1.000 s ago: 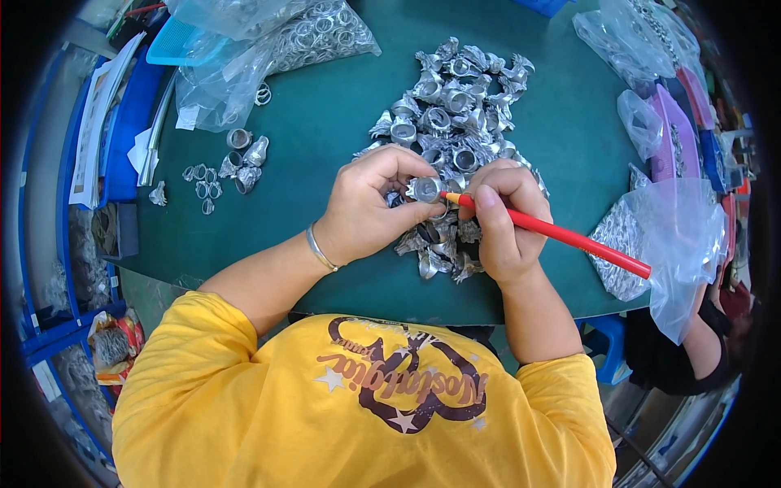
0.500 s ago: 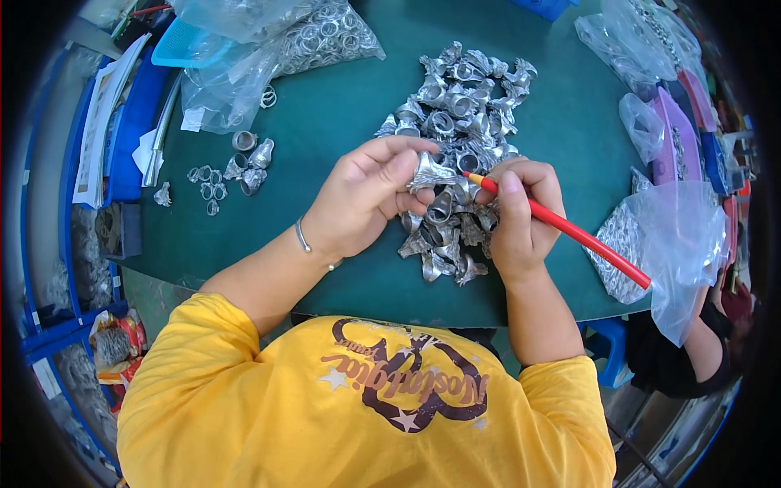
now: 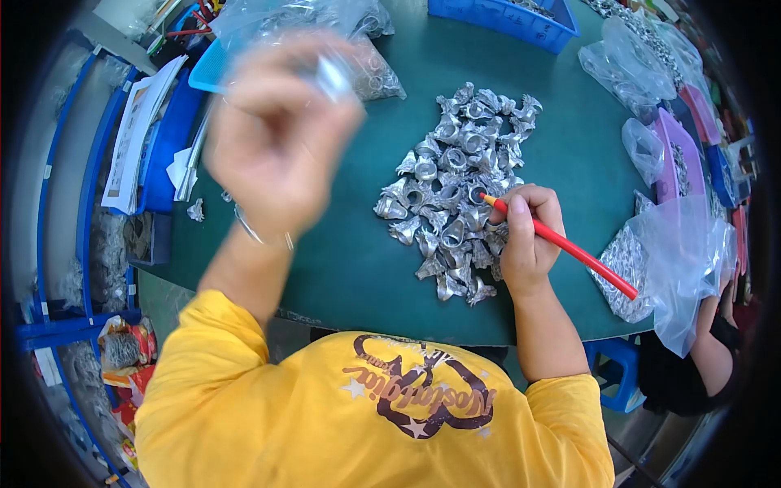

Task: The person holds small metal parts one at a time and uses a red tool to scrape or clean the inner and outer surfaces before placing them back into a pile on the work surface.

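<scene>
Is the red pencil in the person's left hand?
No, the red pencil is held in the right hand, its pointed end toward the pile of silver rings.

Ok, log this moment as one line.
left hand: blurred, gripping shiny piece | right hand: holding red pencil, tip over silvery ring pile | blue tray: on green table

Silver rings [image 3: 443, 199] heaped on a green tabletop [image 3: 582, 179]

Carries the loose, spread-out heap at the middle, lying at mixed angles and touching in places. Bears a blue tray [image 3: 500, 28] on the far side and a clear bag of rings [image 3: 381, 80] at far left. Holds a lilac basket [image 3: 669, 154] and a bag of silver pieces [image 3: 622, 264] along the right, plus a small silver figure [image 3: 196, 211] near the left edge.
</scene>
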A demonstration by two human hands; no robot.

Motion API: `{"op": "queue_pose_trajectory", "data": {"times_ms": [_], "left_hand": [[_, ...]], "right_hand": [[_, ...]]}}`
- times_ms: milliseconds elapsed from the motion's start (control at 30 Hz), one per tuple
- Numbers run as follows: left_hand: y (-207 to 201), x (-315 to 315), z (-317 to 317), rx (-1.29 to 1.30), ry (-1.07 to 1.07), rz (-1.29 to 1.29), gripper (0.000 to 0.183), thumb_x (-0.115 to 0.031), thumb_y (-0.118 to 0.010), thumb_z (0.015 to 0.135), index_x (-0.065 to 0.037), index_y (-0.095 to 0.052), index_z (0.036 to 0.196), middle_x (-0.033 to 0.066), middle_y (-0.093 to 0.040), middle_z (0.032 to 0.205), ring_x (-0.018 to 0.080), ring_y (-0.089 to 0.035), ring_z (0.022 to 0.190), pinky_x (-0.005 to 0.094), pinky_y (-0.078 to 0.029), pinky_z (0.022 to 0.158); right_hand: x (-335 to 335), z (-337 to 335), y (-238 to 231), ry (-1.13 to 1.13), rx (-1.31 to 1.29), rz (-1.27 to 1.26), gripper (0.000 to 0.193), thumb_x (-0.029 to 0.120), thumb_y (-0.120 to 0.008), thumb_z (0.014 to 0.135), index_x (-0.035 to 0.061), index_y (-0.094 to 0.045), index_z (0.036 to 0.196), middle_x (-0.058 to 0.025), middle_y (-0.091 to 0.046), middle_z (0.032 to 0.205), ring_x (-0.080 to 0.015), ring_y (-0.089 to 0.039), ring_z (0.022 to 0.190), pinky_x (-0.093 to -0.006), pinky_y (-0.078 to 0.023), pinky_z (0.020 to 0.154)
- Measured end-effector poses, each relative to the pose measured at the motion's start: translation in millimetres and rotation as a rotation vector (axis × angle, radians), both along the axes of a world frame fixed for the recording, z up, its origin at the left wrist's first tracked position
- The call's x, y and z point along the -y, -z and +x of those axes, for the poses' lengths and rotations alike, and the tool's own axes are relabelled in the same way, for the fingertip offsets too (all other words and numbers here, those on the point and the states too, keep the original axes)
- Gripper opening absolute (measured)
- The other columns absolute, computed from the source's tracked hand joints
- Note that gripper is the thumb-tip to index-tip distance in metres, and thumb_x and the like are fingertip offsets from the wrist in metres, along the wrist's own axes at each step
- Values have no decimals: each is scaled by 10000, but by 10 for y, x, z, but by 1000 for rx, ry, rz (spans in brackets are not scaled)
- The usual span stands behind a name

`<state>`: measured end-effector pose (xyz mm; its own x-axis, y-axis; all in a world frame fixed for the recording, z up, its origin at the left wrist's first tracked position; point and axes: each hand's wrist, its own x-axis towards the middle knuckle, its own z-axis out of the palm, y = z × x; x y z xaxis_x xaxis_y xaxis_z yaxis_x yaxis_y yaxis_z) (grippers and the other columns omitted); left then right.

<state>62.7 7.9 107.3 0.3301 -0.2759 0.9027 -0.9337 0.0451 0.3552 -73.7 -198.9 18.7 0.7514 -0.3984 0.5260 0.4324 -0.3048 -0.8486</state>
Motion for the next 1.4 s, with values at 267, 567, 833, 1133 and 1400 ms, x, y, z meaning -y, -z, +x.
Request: {"op": "queue_pose_trajectory", "data": {"times_ms": [267,567,833,1133,1400], "left_hand": [[-238,-69,647,465,-641,267,104,-80,-727,751,-42,-656,818,95,-660,883,249,-626,845,353,-486,794],[819,263,-209,-416,-51,625,75,-63,-677,791,-27,-663,855,136,-586,1103,291,-554,1060,371,-443,899],[964,256,-460,-1155,547,-37,116,-62,-590,901,-34,-584,1013,170,-561,1203,211,-601,1058,288,-502,866],[907,280,-552,-1249,712,-32,388,-52,-666,838,20,-531,1195,124,-521,1174,329,-558,1140,409,-469,972],[942,288,-569,-1088,696,13,335,12,-652,826,35,-558,1147,125,-498,1174,344,-542,1158,427,-446,993]], "right_hand": [[-13,19,26,12,10,-21,107,61,-525,899,-4,-539,815,-69,-592,674,-114,-536,573,-247,-415,513],[-34,-27,-13,-9,-17,0,83,53,-536,893,-3,-541,832,-74,-593,674,-121,-554,582,-249,-430,531],[-72,-22,-44,-82,47,-6,39,24,-541,878,-6,-548,854,-88,-603,713,-140,-560,611,-266,-444,567],[-53,-53,-43,-95,76,-75,43,43,-568,853,8,-568,877,-87,-634,756,-209,-575,689,-322,-430,698],[-15,-56,-65,-173,168,-177,36,33,-578,815,25,-553,839,-82,-620,741,-212,-575,661,-329,-424,689]]}}
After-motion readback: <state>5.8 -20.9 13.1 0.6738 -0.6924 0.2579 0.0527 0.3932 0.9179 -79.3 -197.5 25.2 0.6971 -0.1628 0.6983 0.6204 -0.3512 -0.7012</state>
